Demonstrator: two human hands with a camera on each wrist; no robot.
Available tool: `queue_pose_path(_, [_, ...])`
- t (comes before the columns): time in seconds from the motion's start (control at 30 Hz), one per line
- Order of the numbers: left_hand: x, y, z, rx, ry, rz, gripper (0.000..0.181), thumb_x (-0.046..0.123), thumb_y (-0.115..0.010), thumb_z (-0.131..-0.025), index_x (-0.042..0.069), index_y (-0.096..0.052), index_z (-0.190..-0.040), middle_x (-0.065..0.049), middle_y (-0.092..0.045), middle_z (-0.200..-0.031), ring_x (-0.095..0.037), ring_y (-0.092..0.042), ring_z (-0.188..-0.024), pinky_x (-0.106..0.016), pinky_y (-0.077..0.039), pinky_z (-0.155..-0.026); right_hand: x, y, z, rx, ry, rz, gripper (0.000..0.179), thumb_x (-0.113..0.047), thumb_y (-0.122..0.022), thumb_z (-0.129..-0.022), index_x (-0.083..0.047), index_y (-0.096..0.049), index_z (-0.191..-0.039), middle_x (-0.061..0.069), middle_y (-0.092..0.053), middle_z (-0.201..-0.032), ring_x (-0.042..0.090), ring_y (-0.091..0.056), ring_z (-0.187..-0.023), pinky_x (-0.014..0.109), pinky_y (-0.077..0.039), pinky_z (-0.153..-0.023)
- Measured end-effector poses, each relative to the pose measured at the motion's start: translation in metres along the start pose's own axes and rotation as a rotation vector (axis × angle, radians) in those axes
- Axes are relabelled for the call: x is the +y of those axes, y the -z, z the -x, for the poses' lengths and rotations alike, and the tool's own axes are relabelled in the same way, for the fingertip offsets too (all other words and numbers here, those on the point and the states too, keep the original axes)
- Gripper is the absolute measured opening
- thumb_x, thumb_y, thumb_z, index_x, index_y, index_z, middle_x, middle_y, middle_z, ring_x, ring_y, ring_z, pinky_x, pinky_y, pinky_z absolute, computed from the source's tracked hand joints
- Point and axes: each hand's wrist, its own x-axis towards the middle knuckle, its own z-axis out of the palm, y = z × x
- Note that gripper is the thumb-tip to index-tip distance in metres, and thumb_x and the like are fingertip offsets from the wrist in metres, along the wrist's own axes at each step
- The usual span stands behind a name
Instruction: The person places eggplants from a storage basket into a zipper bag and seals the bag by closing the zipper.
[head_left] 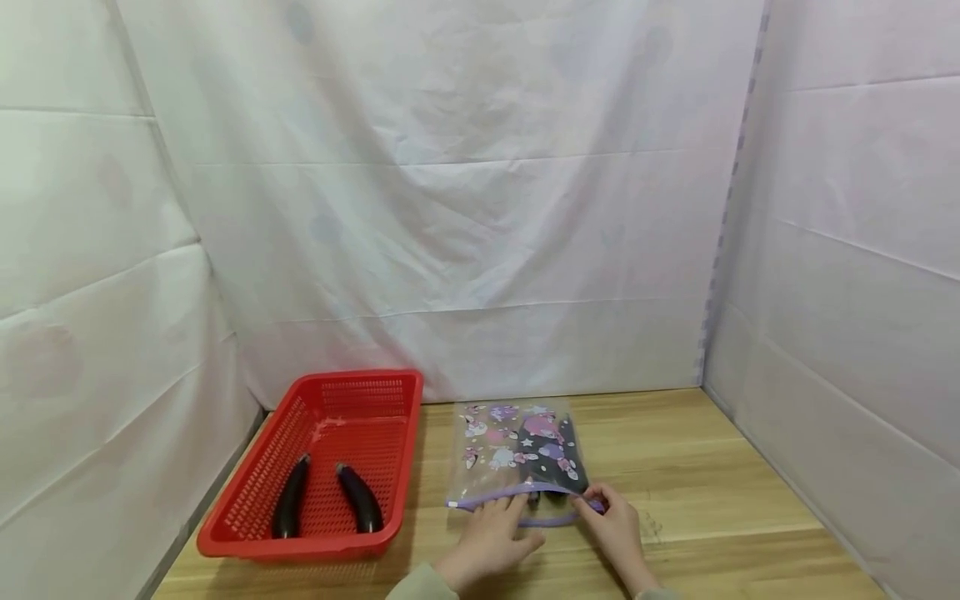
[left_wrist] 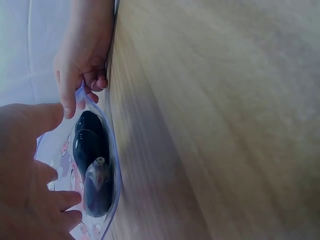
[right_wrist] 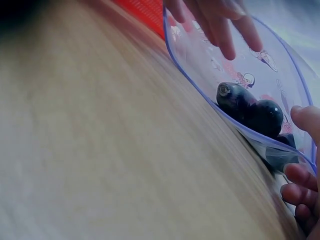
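A clear zip bag (head_left: 487,458) with purple edging and cartoon prints lies on the table, its mouth facing me and parted. Inside it, dark eggplants (right_wrist: 264,118) lie side by side; one shows its stem end (left_wrist: 98,187) at the opening. My left hand (head_left: 491,537) has its fingers extended at the left part of the mouth, the fingertips just inside the upper edge. At the right corner, my right hand (head_left: 613,525) pinches the purple edge between thumb and fingers.
Left of the bag stands a red plastic basket (head_left: 405,467) with perforated walls. Two eggplants lie in it, one on the left (head_left: 291,500) and one on the right (head_left: 362,500). White curtains (head_left: 465,208) enclose the wooden table (head_left: 720,500) at the back and sides.
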Motion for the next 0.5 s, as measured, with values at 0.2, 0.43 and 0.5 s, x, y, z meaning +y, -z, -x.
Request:
queue_pose_path(0.2, [0.001, 0.004, 0.007, -0.044, -0.034, -0.035, 0.075, 0.054, -0.059, -0.089, 0.013, -0.039, -0.148, -0.014, -0.047, -0.143, -0.037, -0.044, -0.129, -0.062, -0.034, -0.100, 0.001, 0.003, -0.003, -0.003, -0.002, 0.009, 0.021, -0.018, -0.084, -0.074, -0.014, -0.064, -0.075, -0.006, -0.057, -0.069, 0.009, -0.049, -0.063, 0.025, -0.040, -0.058])
queue_pose_path(0.43, [-0.007, 0.016, 0.022, -0.051, -0.165, -0.030, 0.077, 0.049, -0.062, -0.089, 0.015, -0.033, -0.152, -0.012, -0.042, -0.148, -0.030, -0.039, -0.135, -0.060, -0.033, -0.102, 0.003, 0.001, -0.001, -0.007, 0.000, -0.012, 0.021, -0.018, -0.084, -0.074, -0.014, -0.063, -0.075, -0.007, -0.055, -0.067, 0.008, -0.047, -0.061, 0.024, -0.039, -0.057])
queue_pose_path(0.5, [-0.009, 0.021, 0.028, -0.047, -0.215, -0.034, 0.074, 0.047, -0.062, -0.090, 0.015, -0.035, -0.151, -0.013, -0.043, -0.146, -0.030, -0.041, -0.133, -0.056, -0.035, -0.102, 0.002, 0.001, 0.000, -0.003, -0.002, -0.022, 0.021, -0.017, -0.084, -0.074, -0.014, -0.063, -0.074, -0.006, -0.054, -0.066, 0.007, -0.046, -0.060, 0.024, -0.038, -0.056])
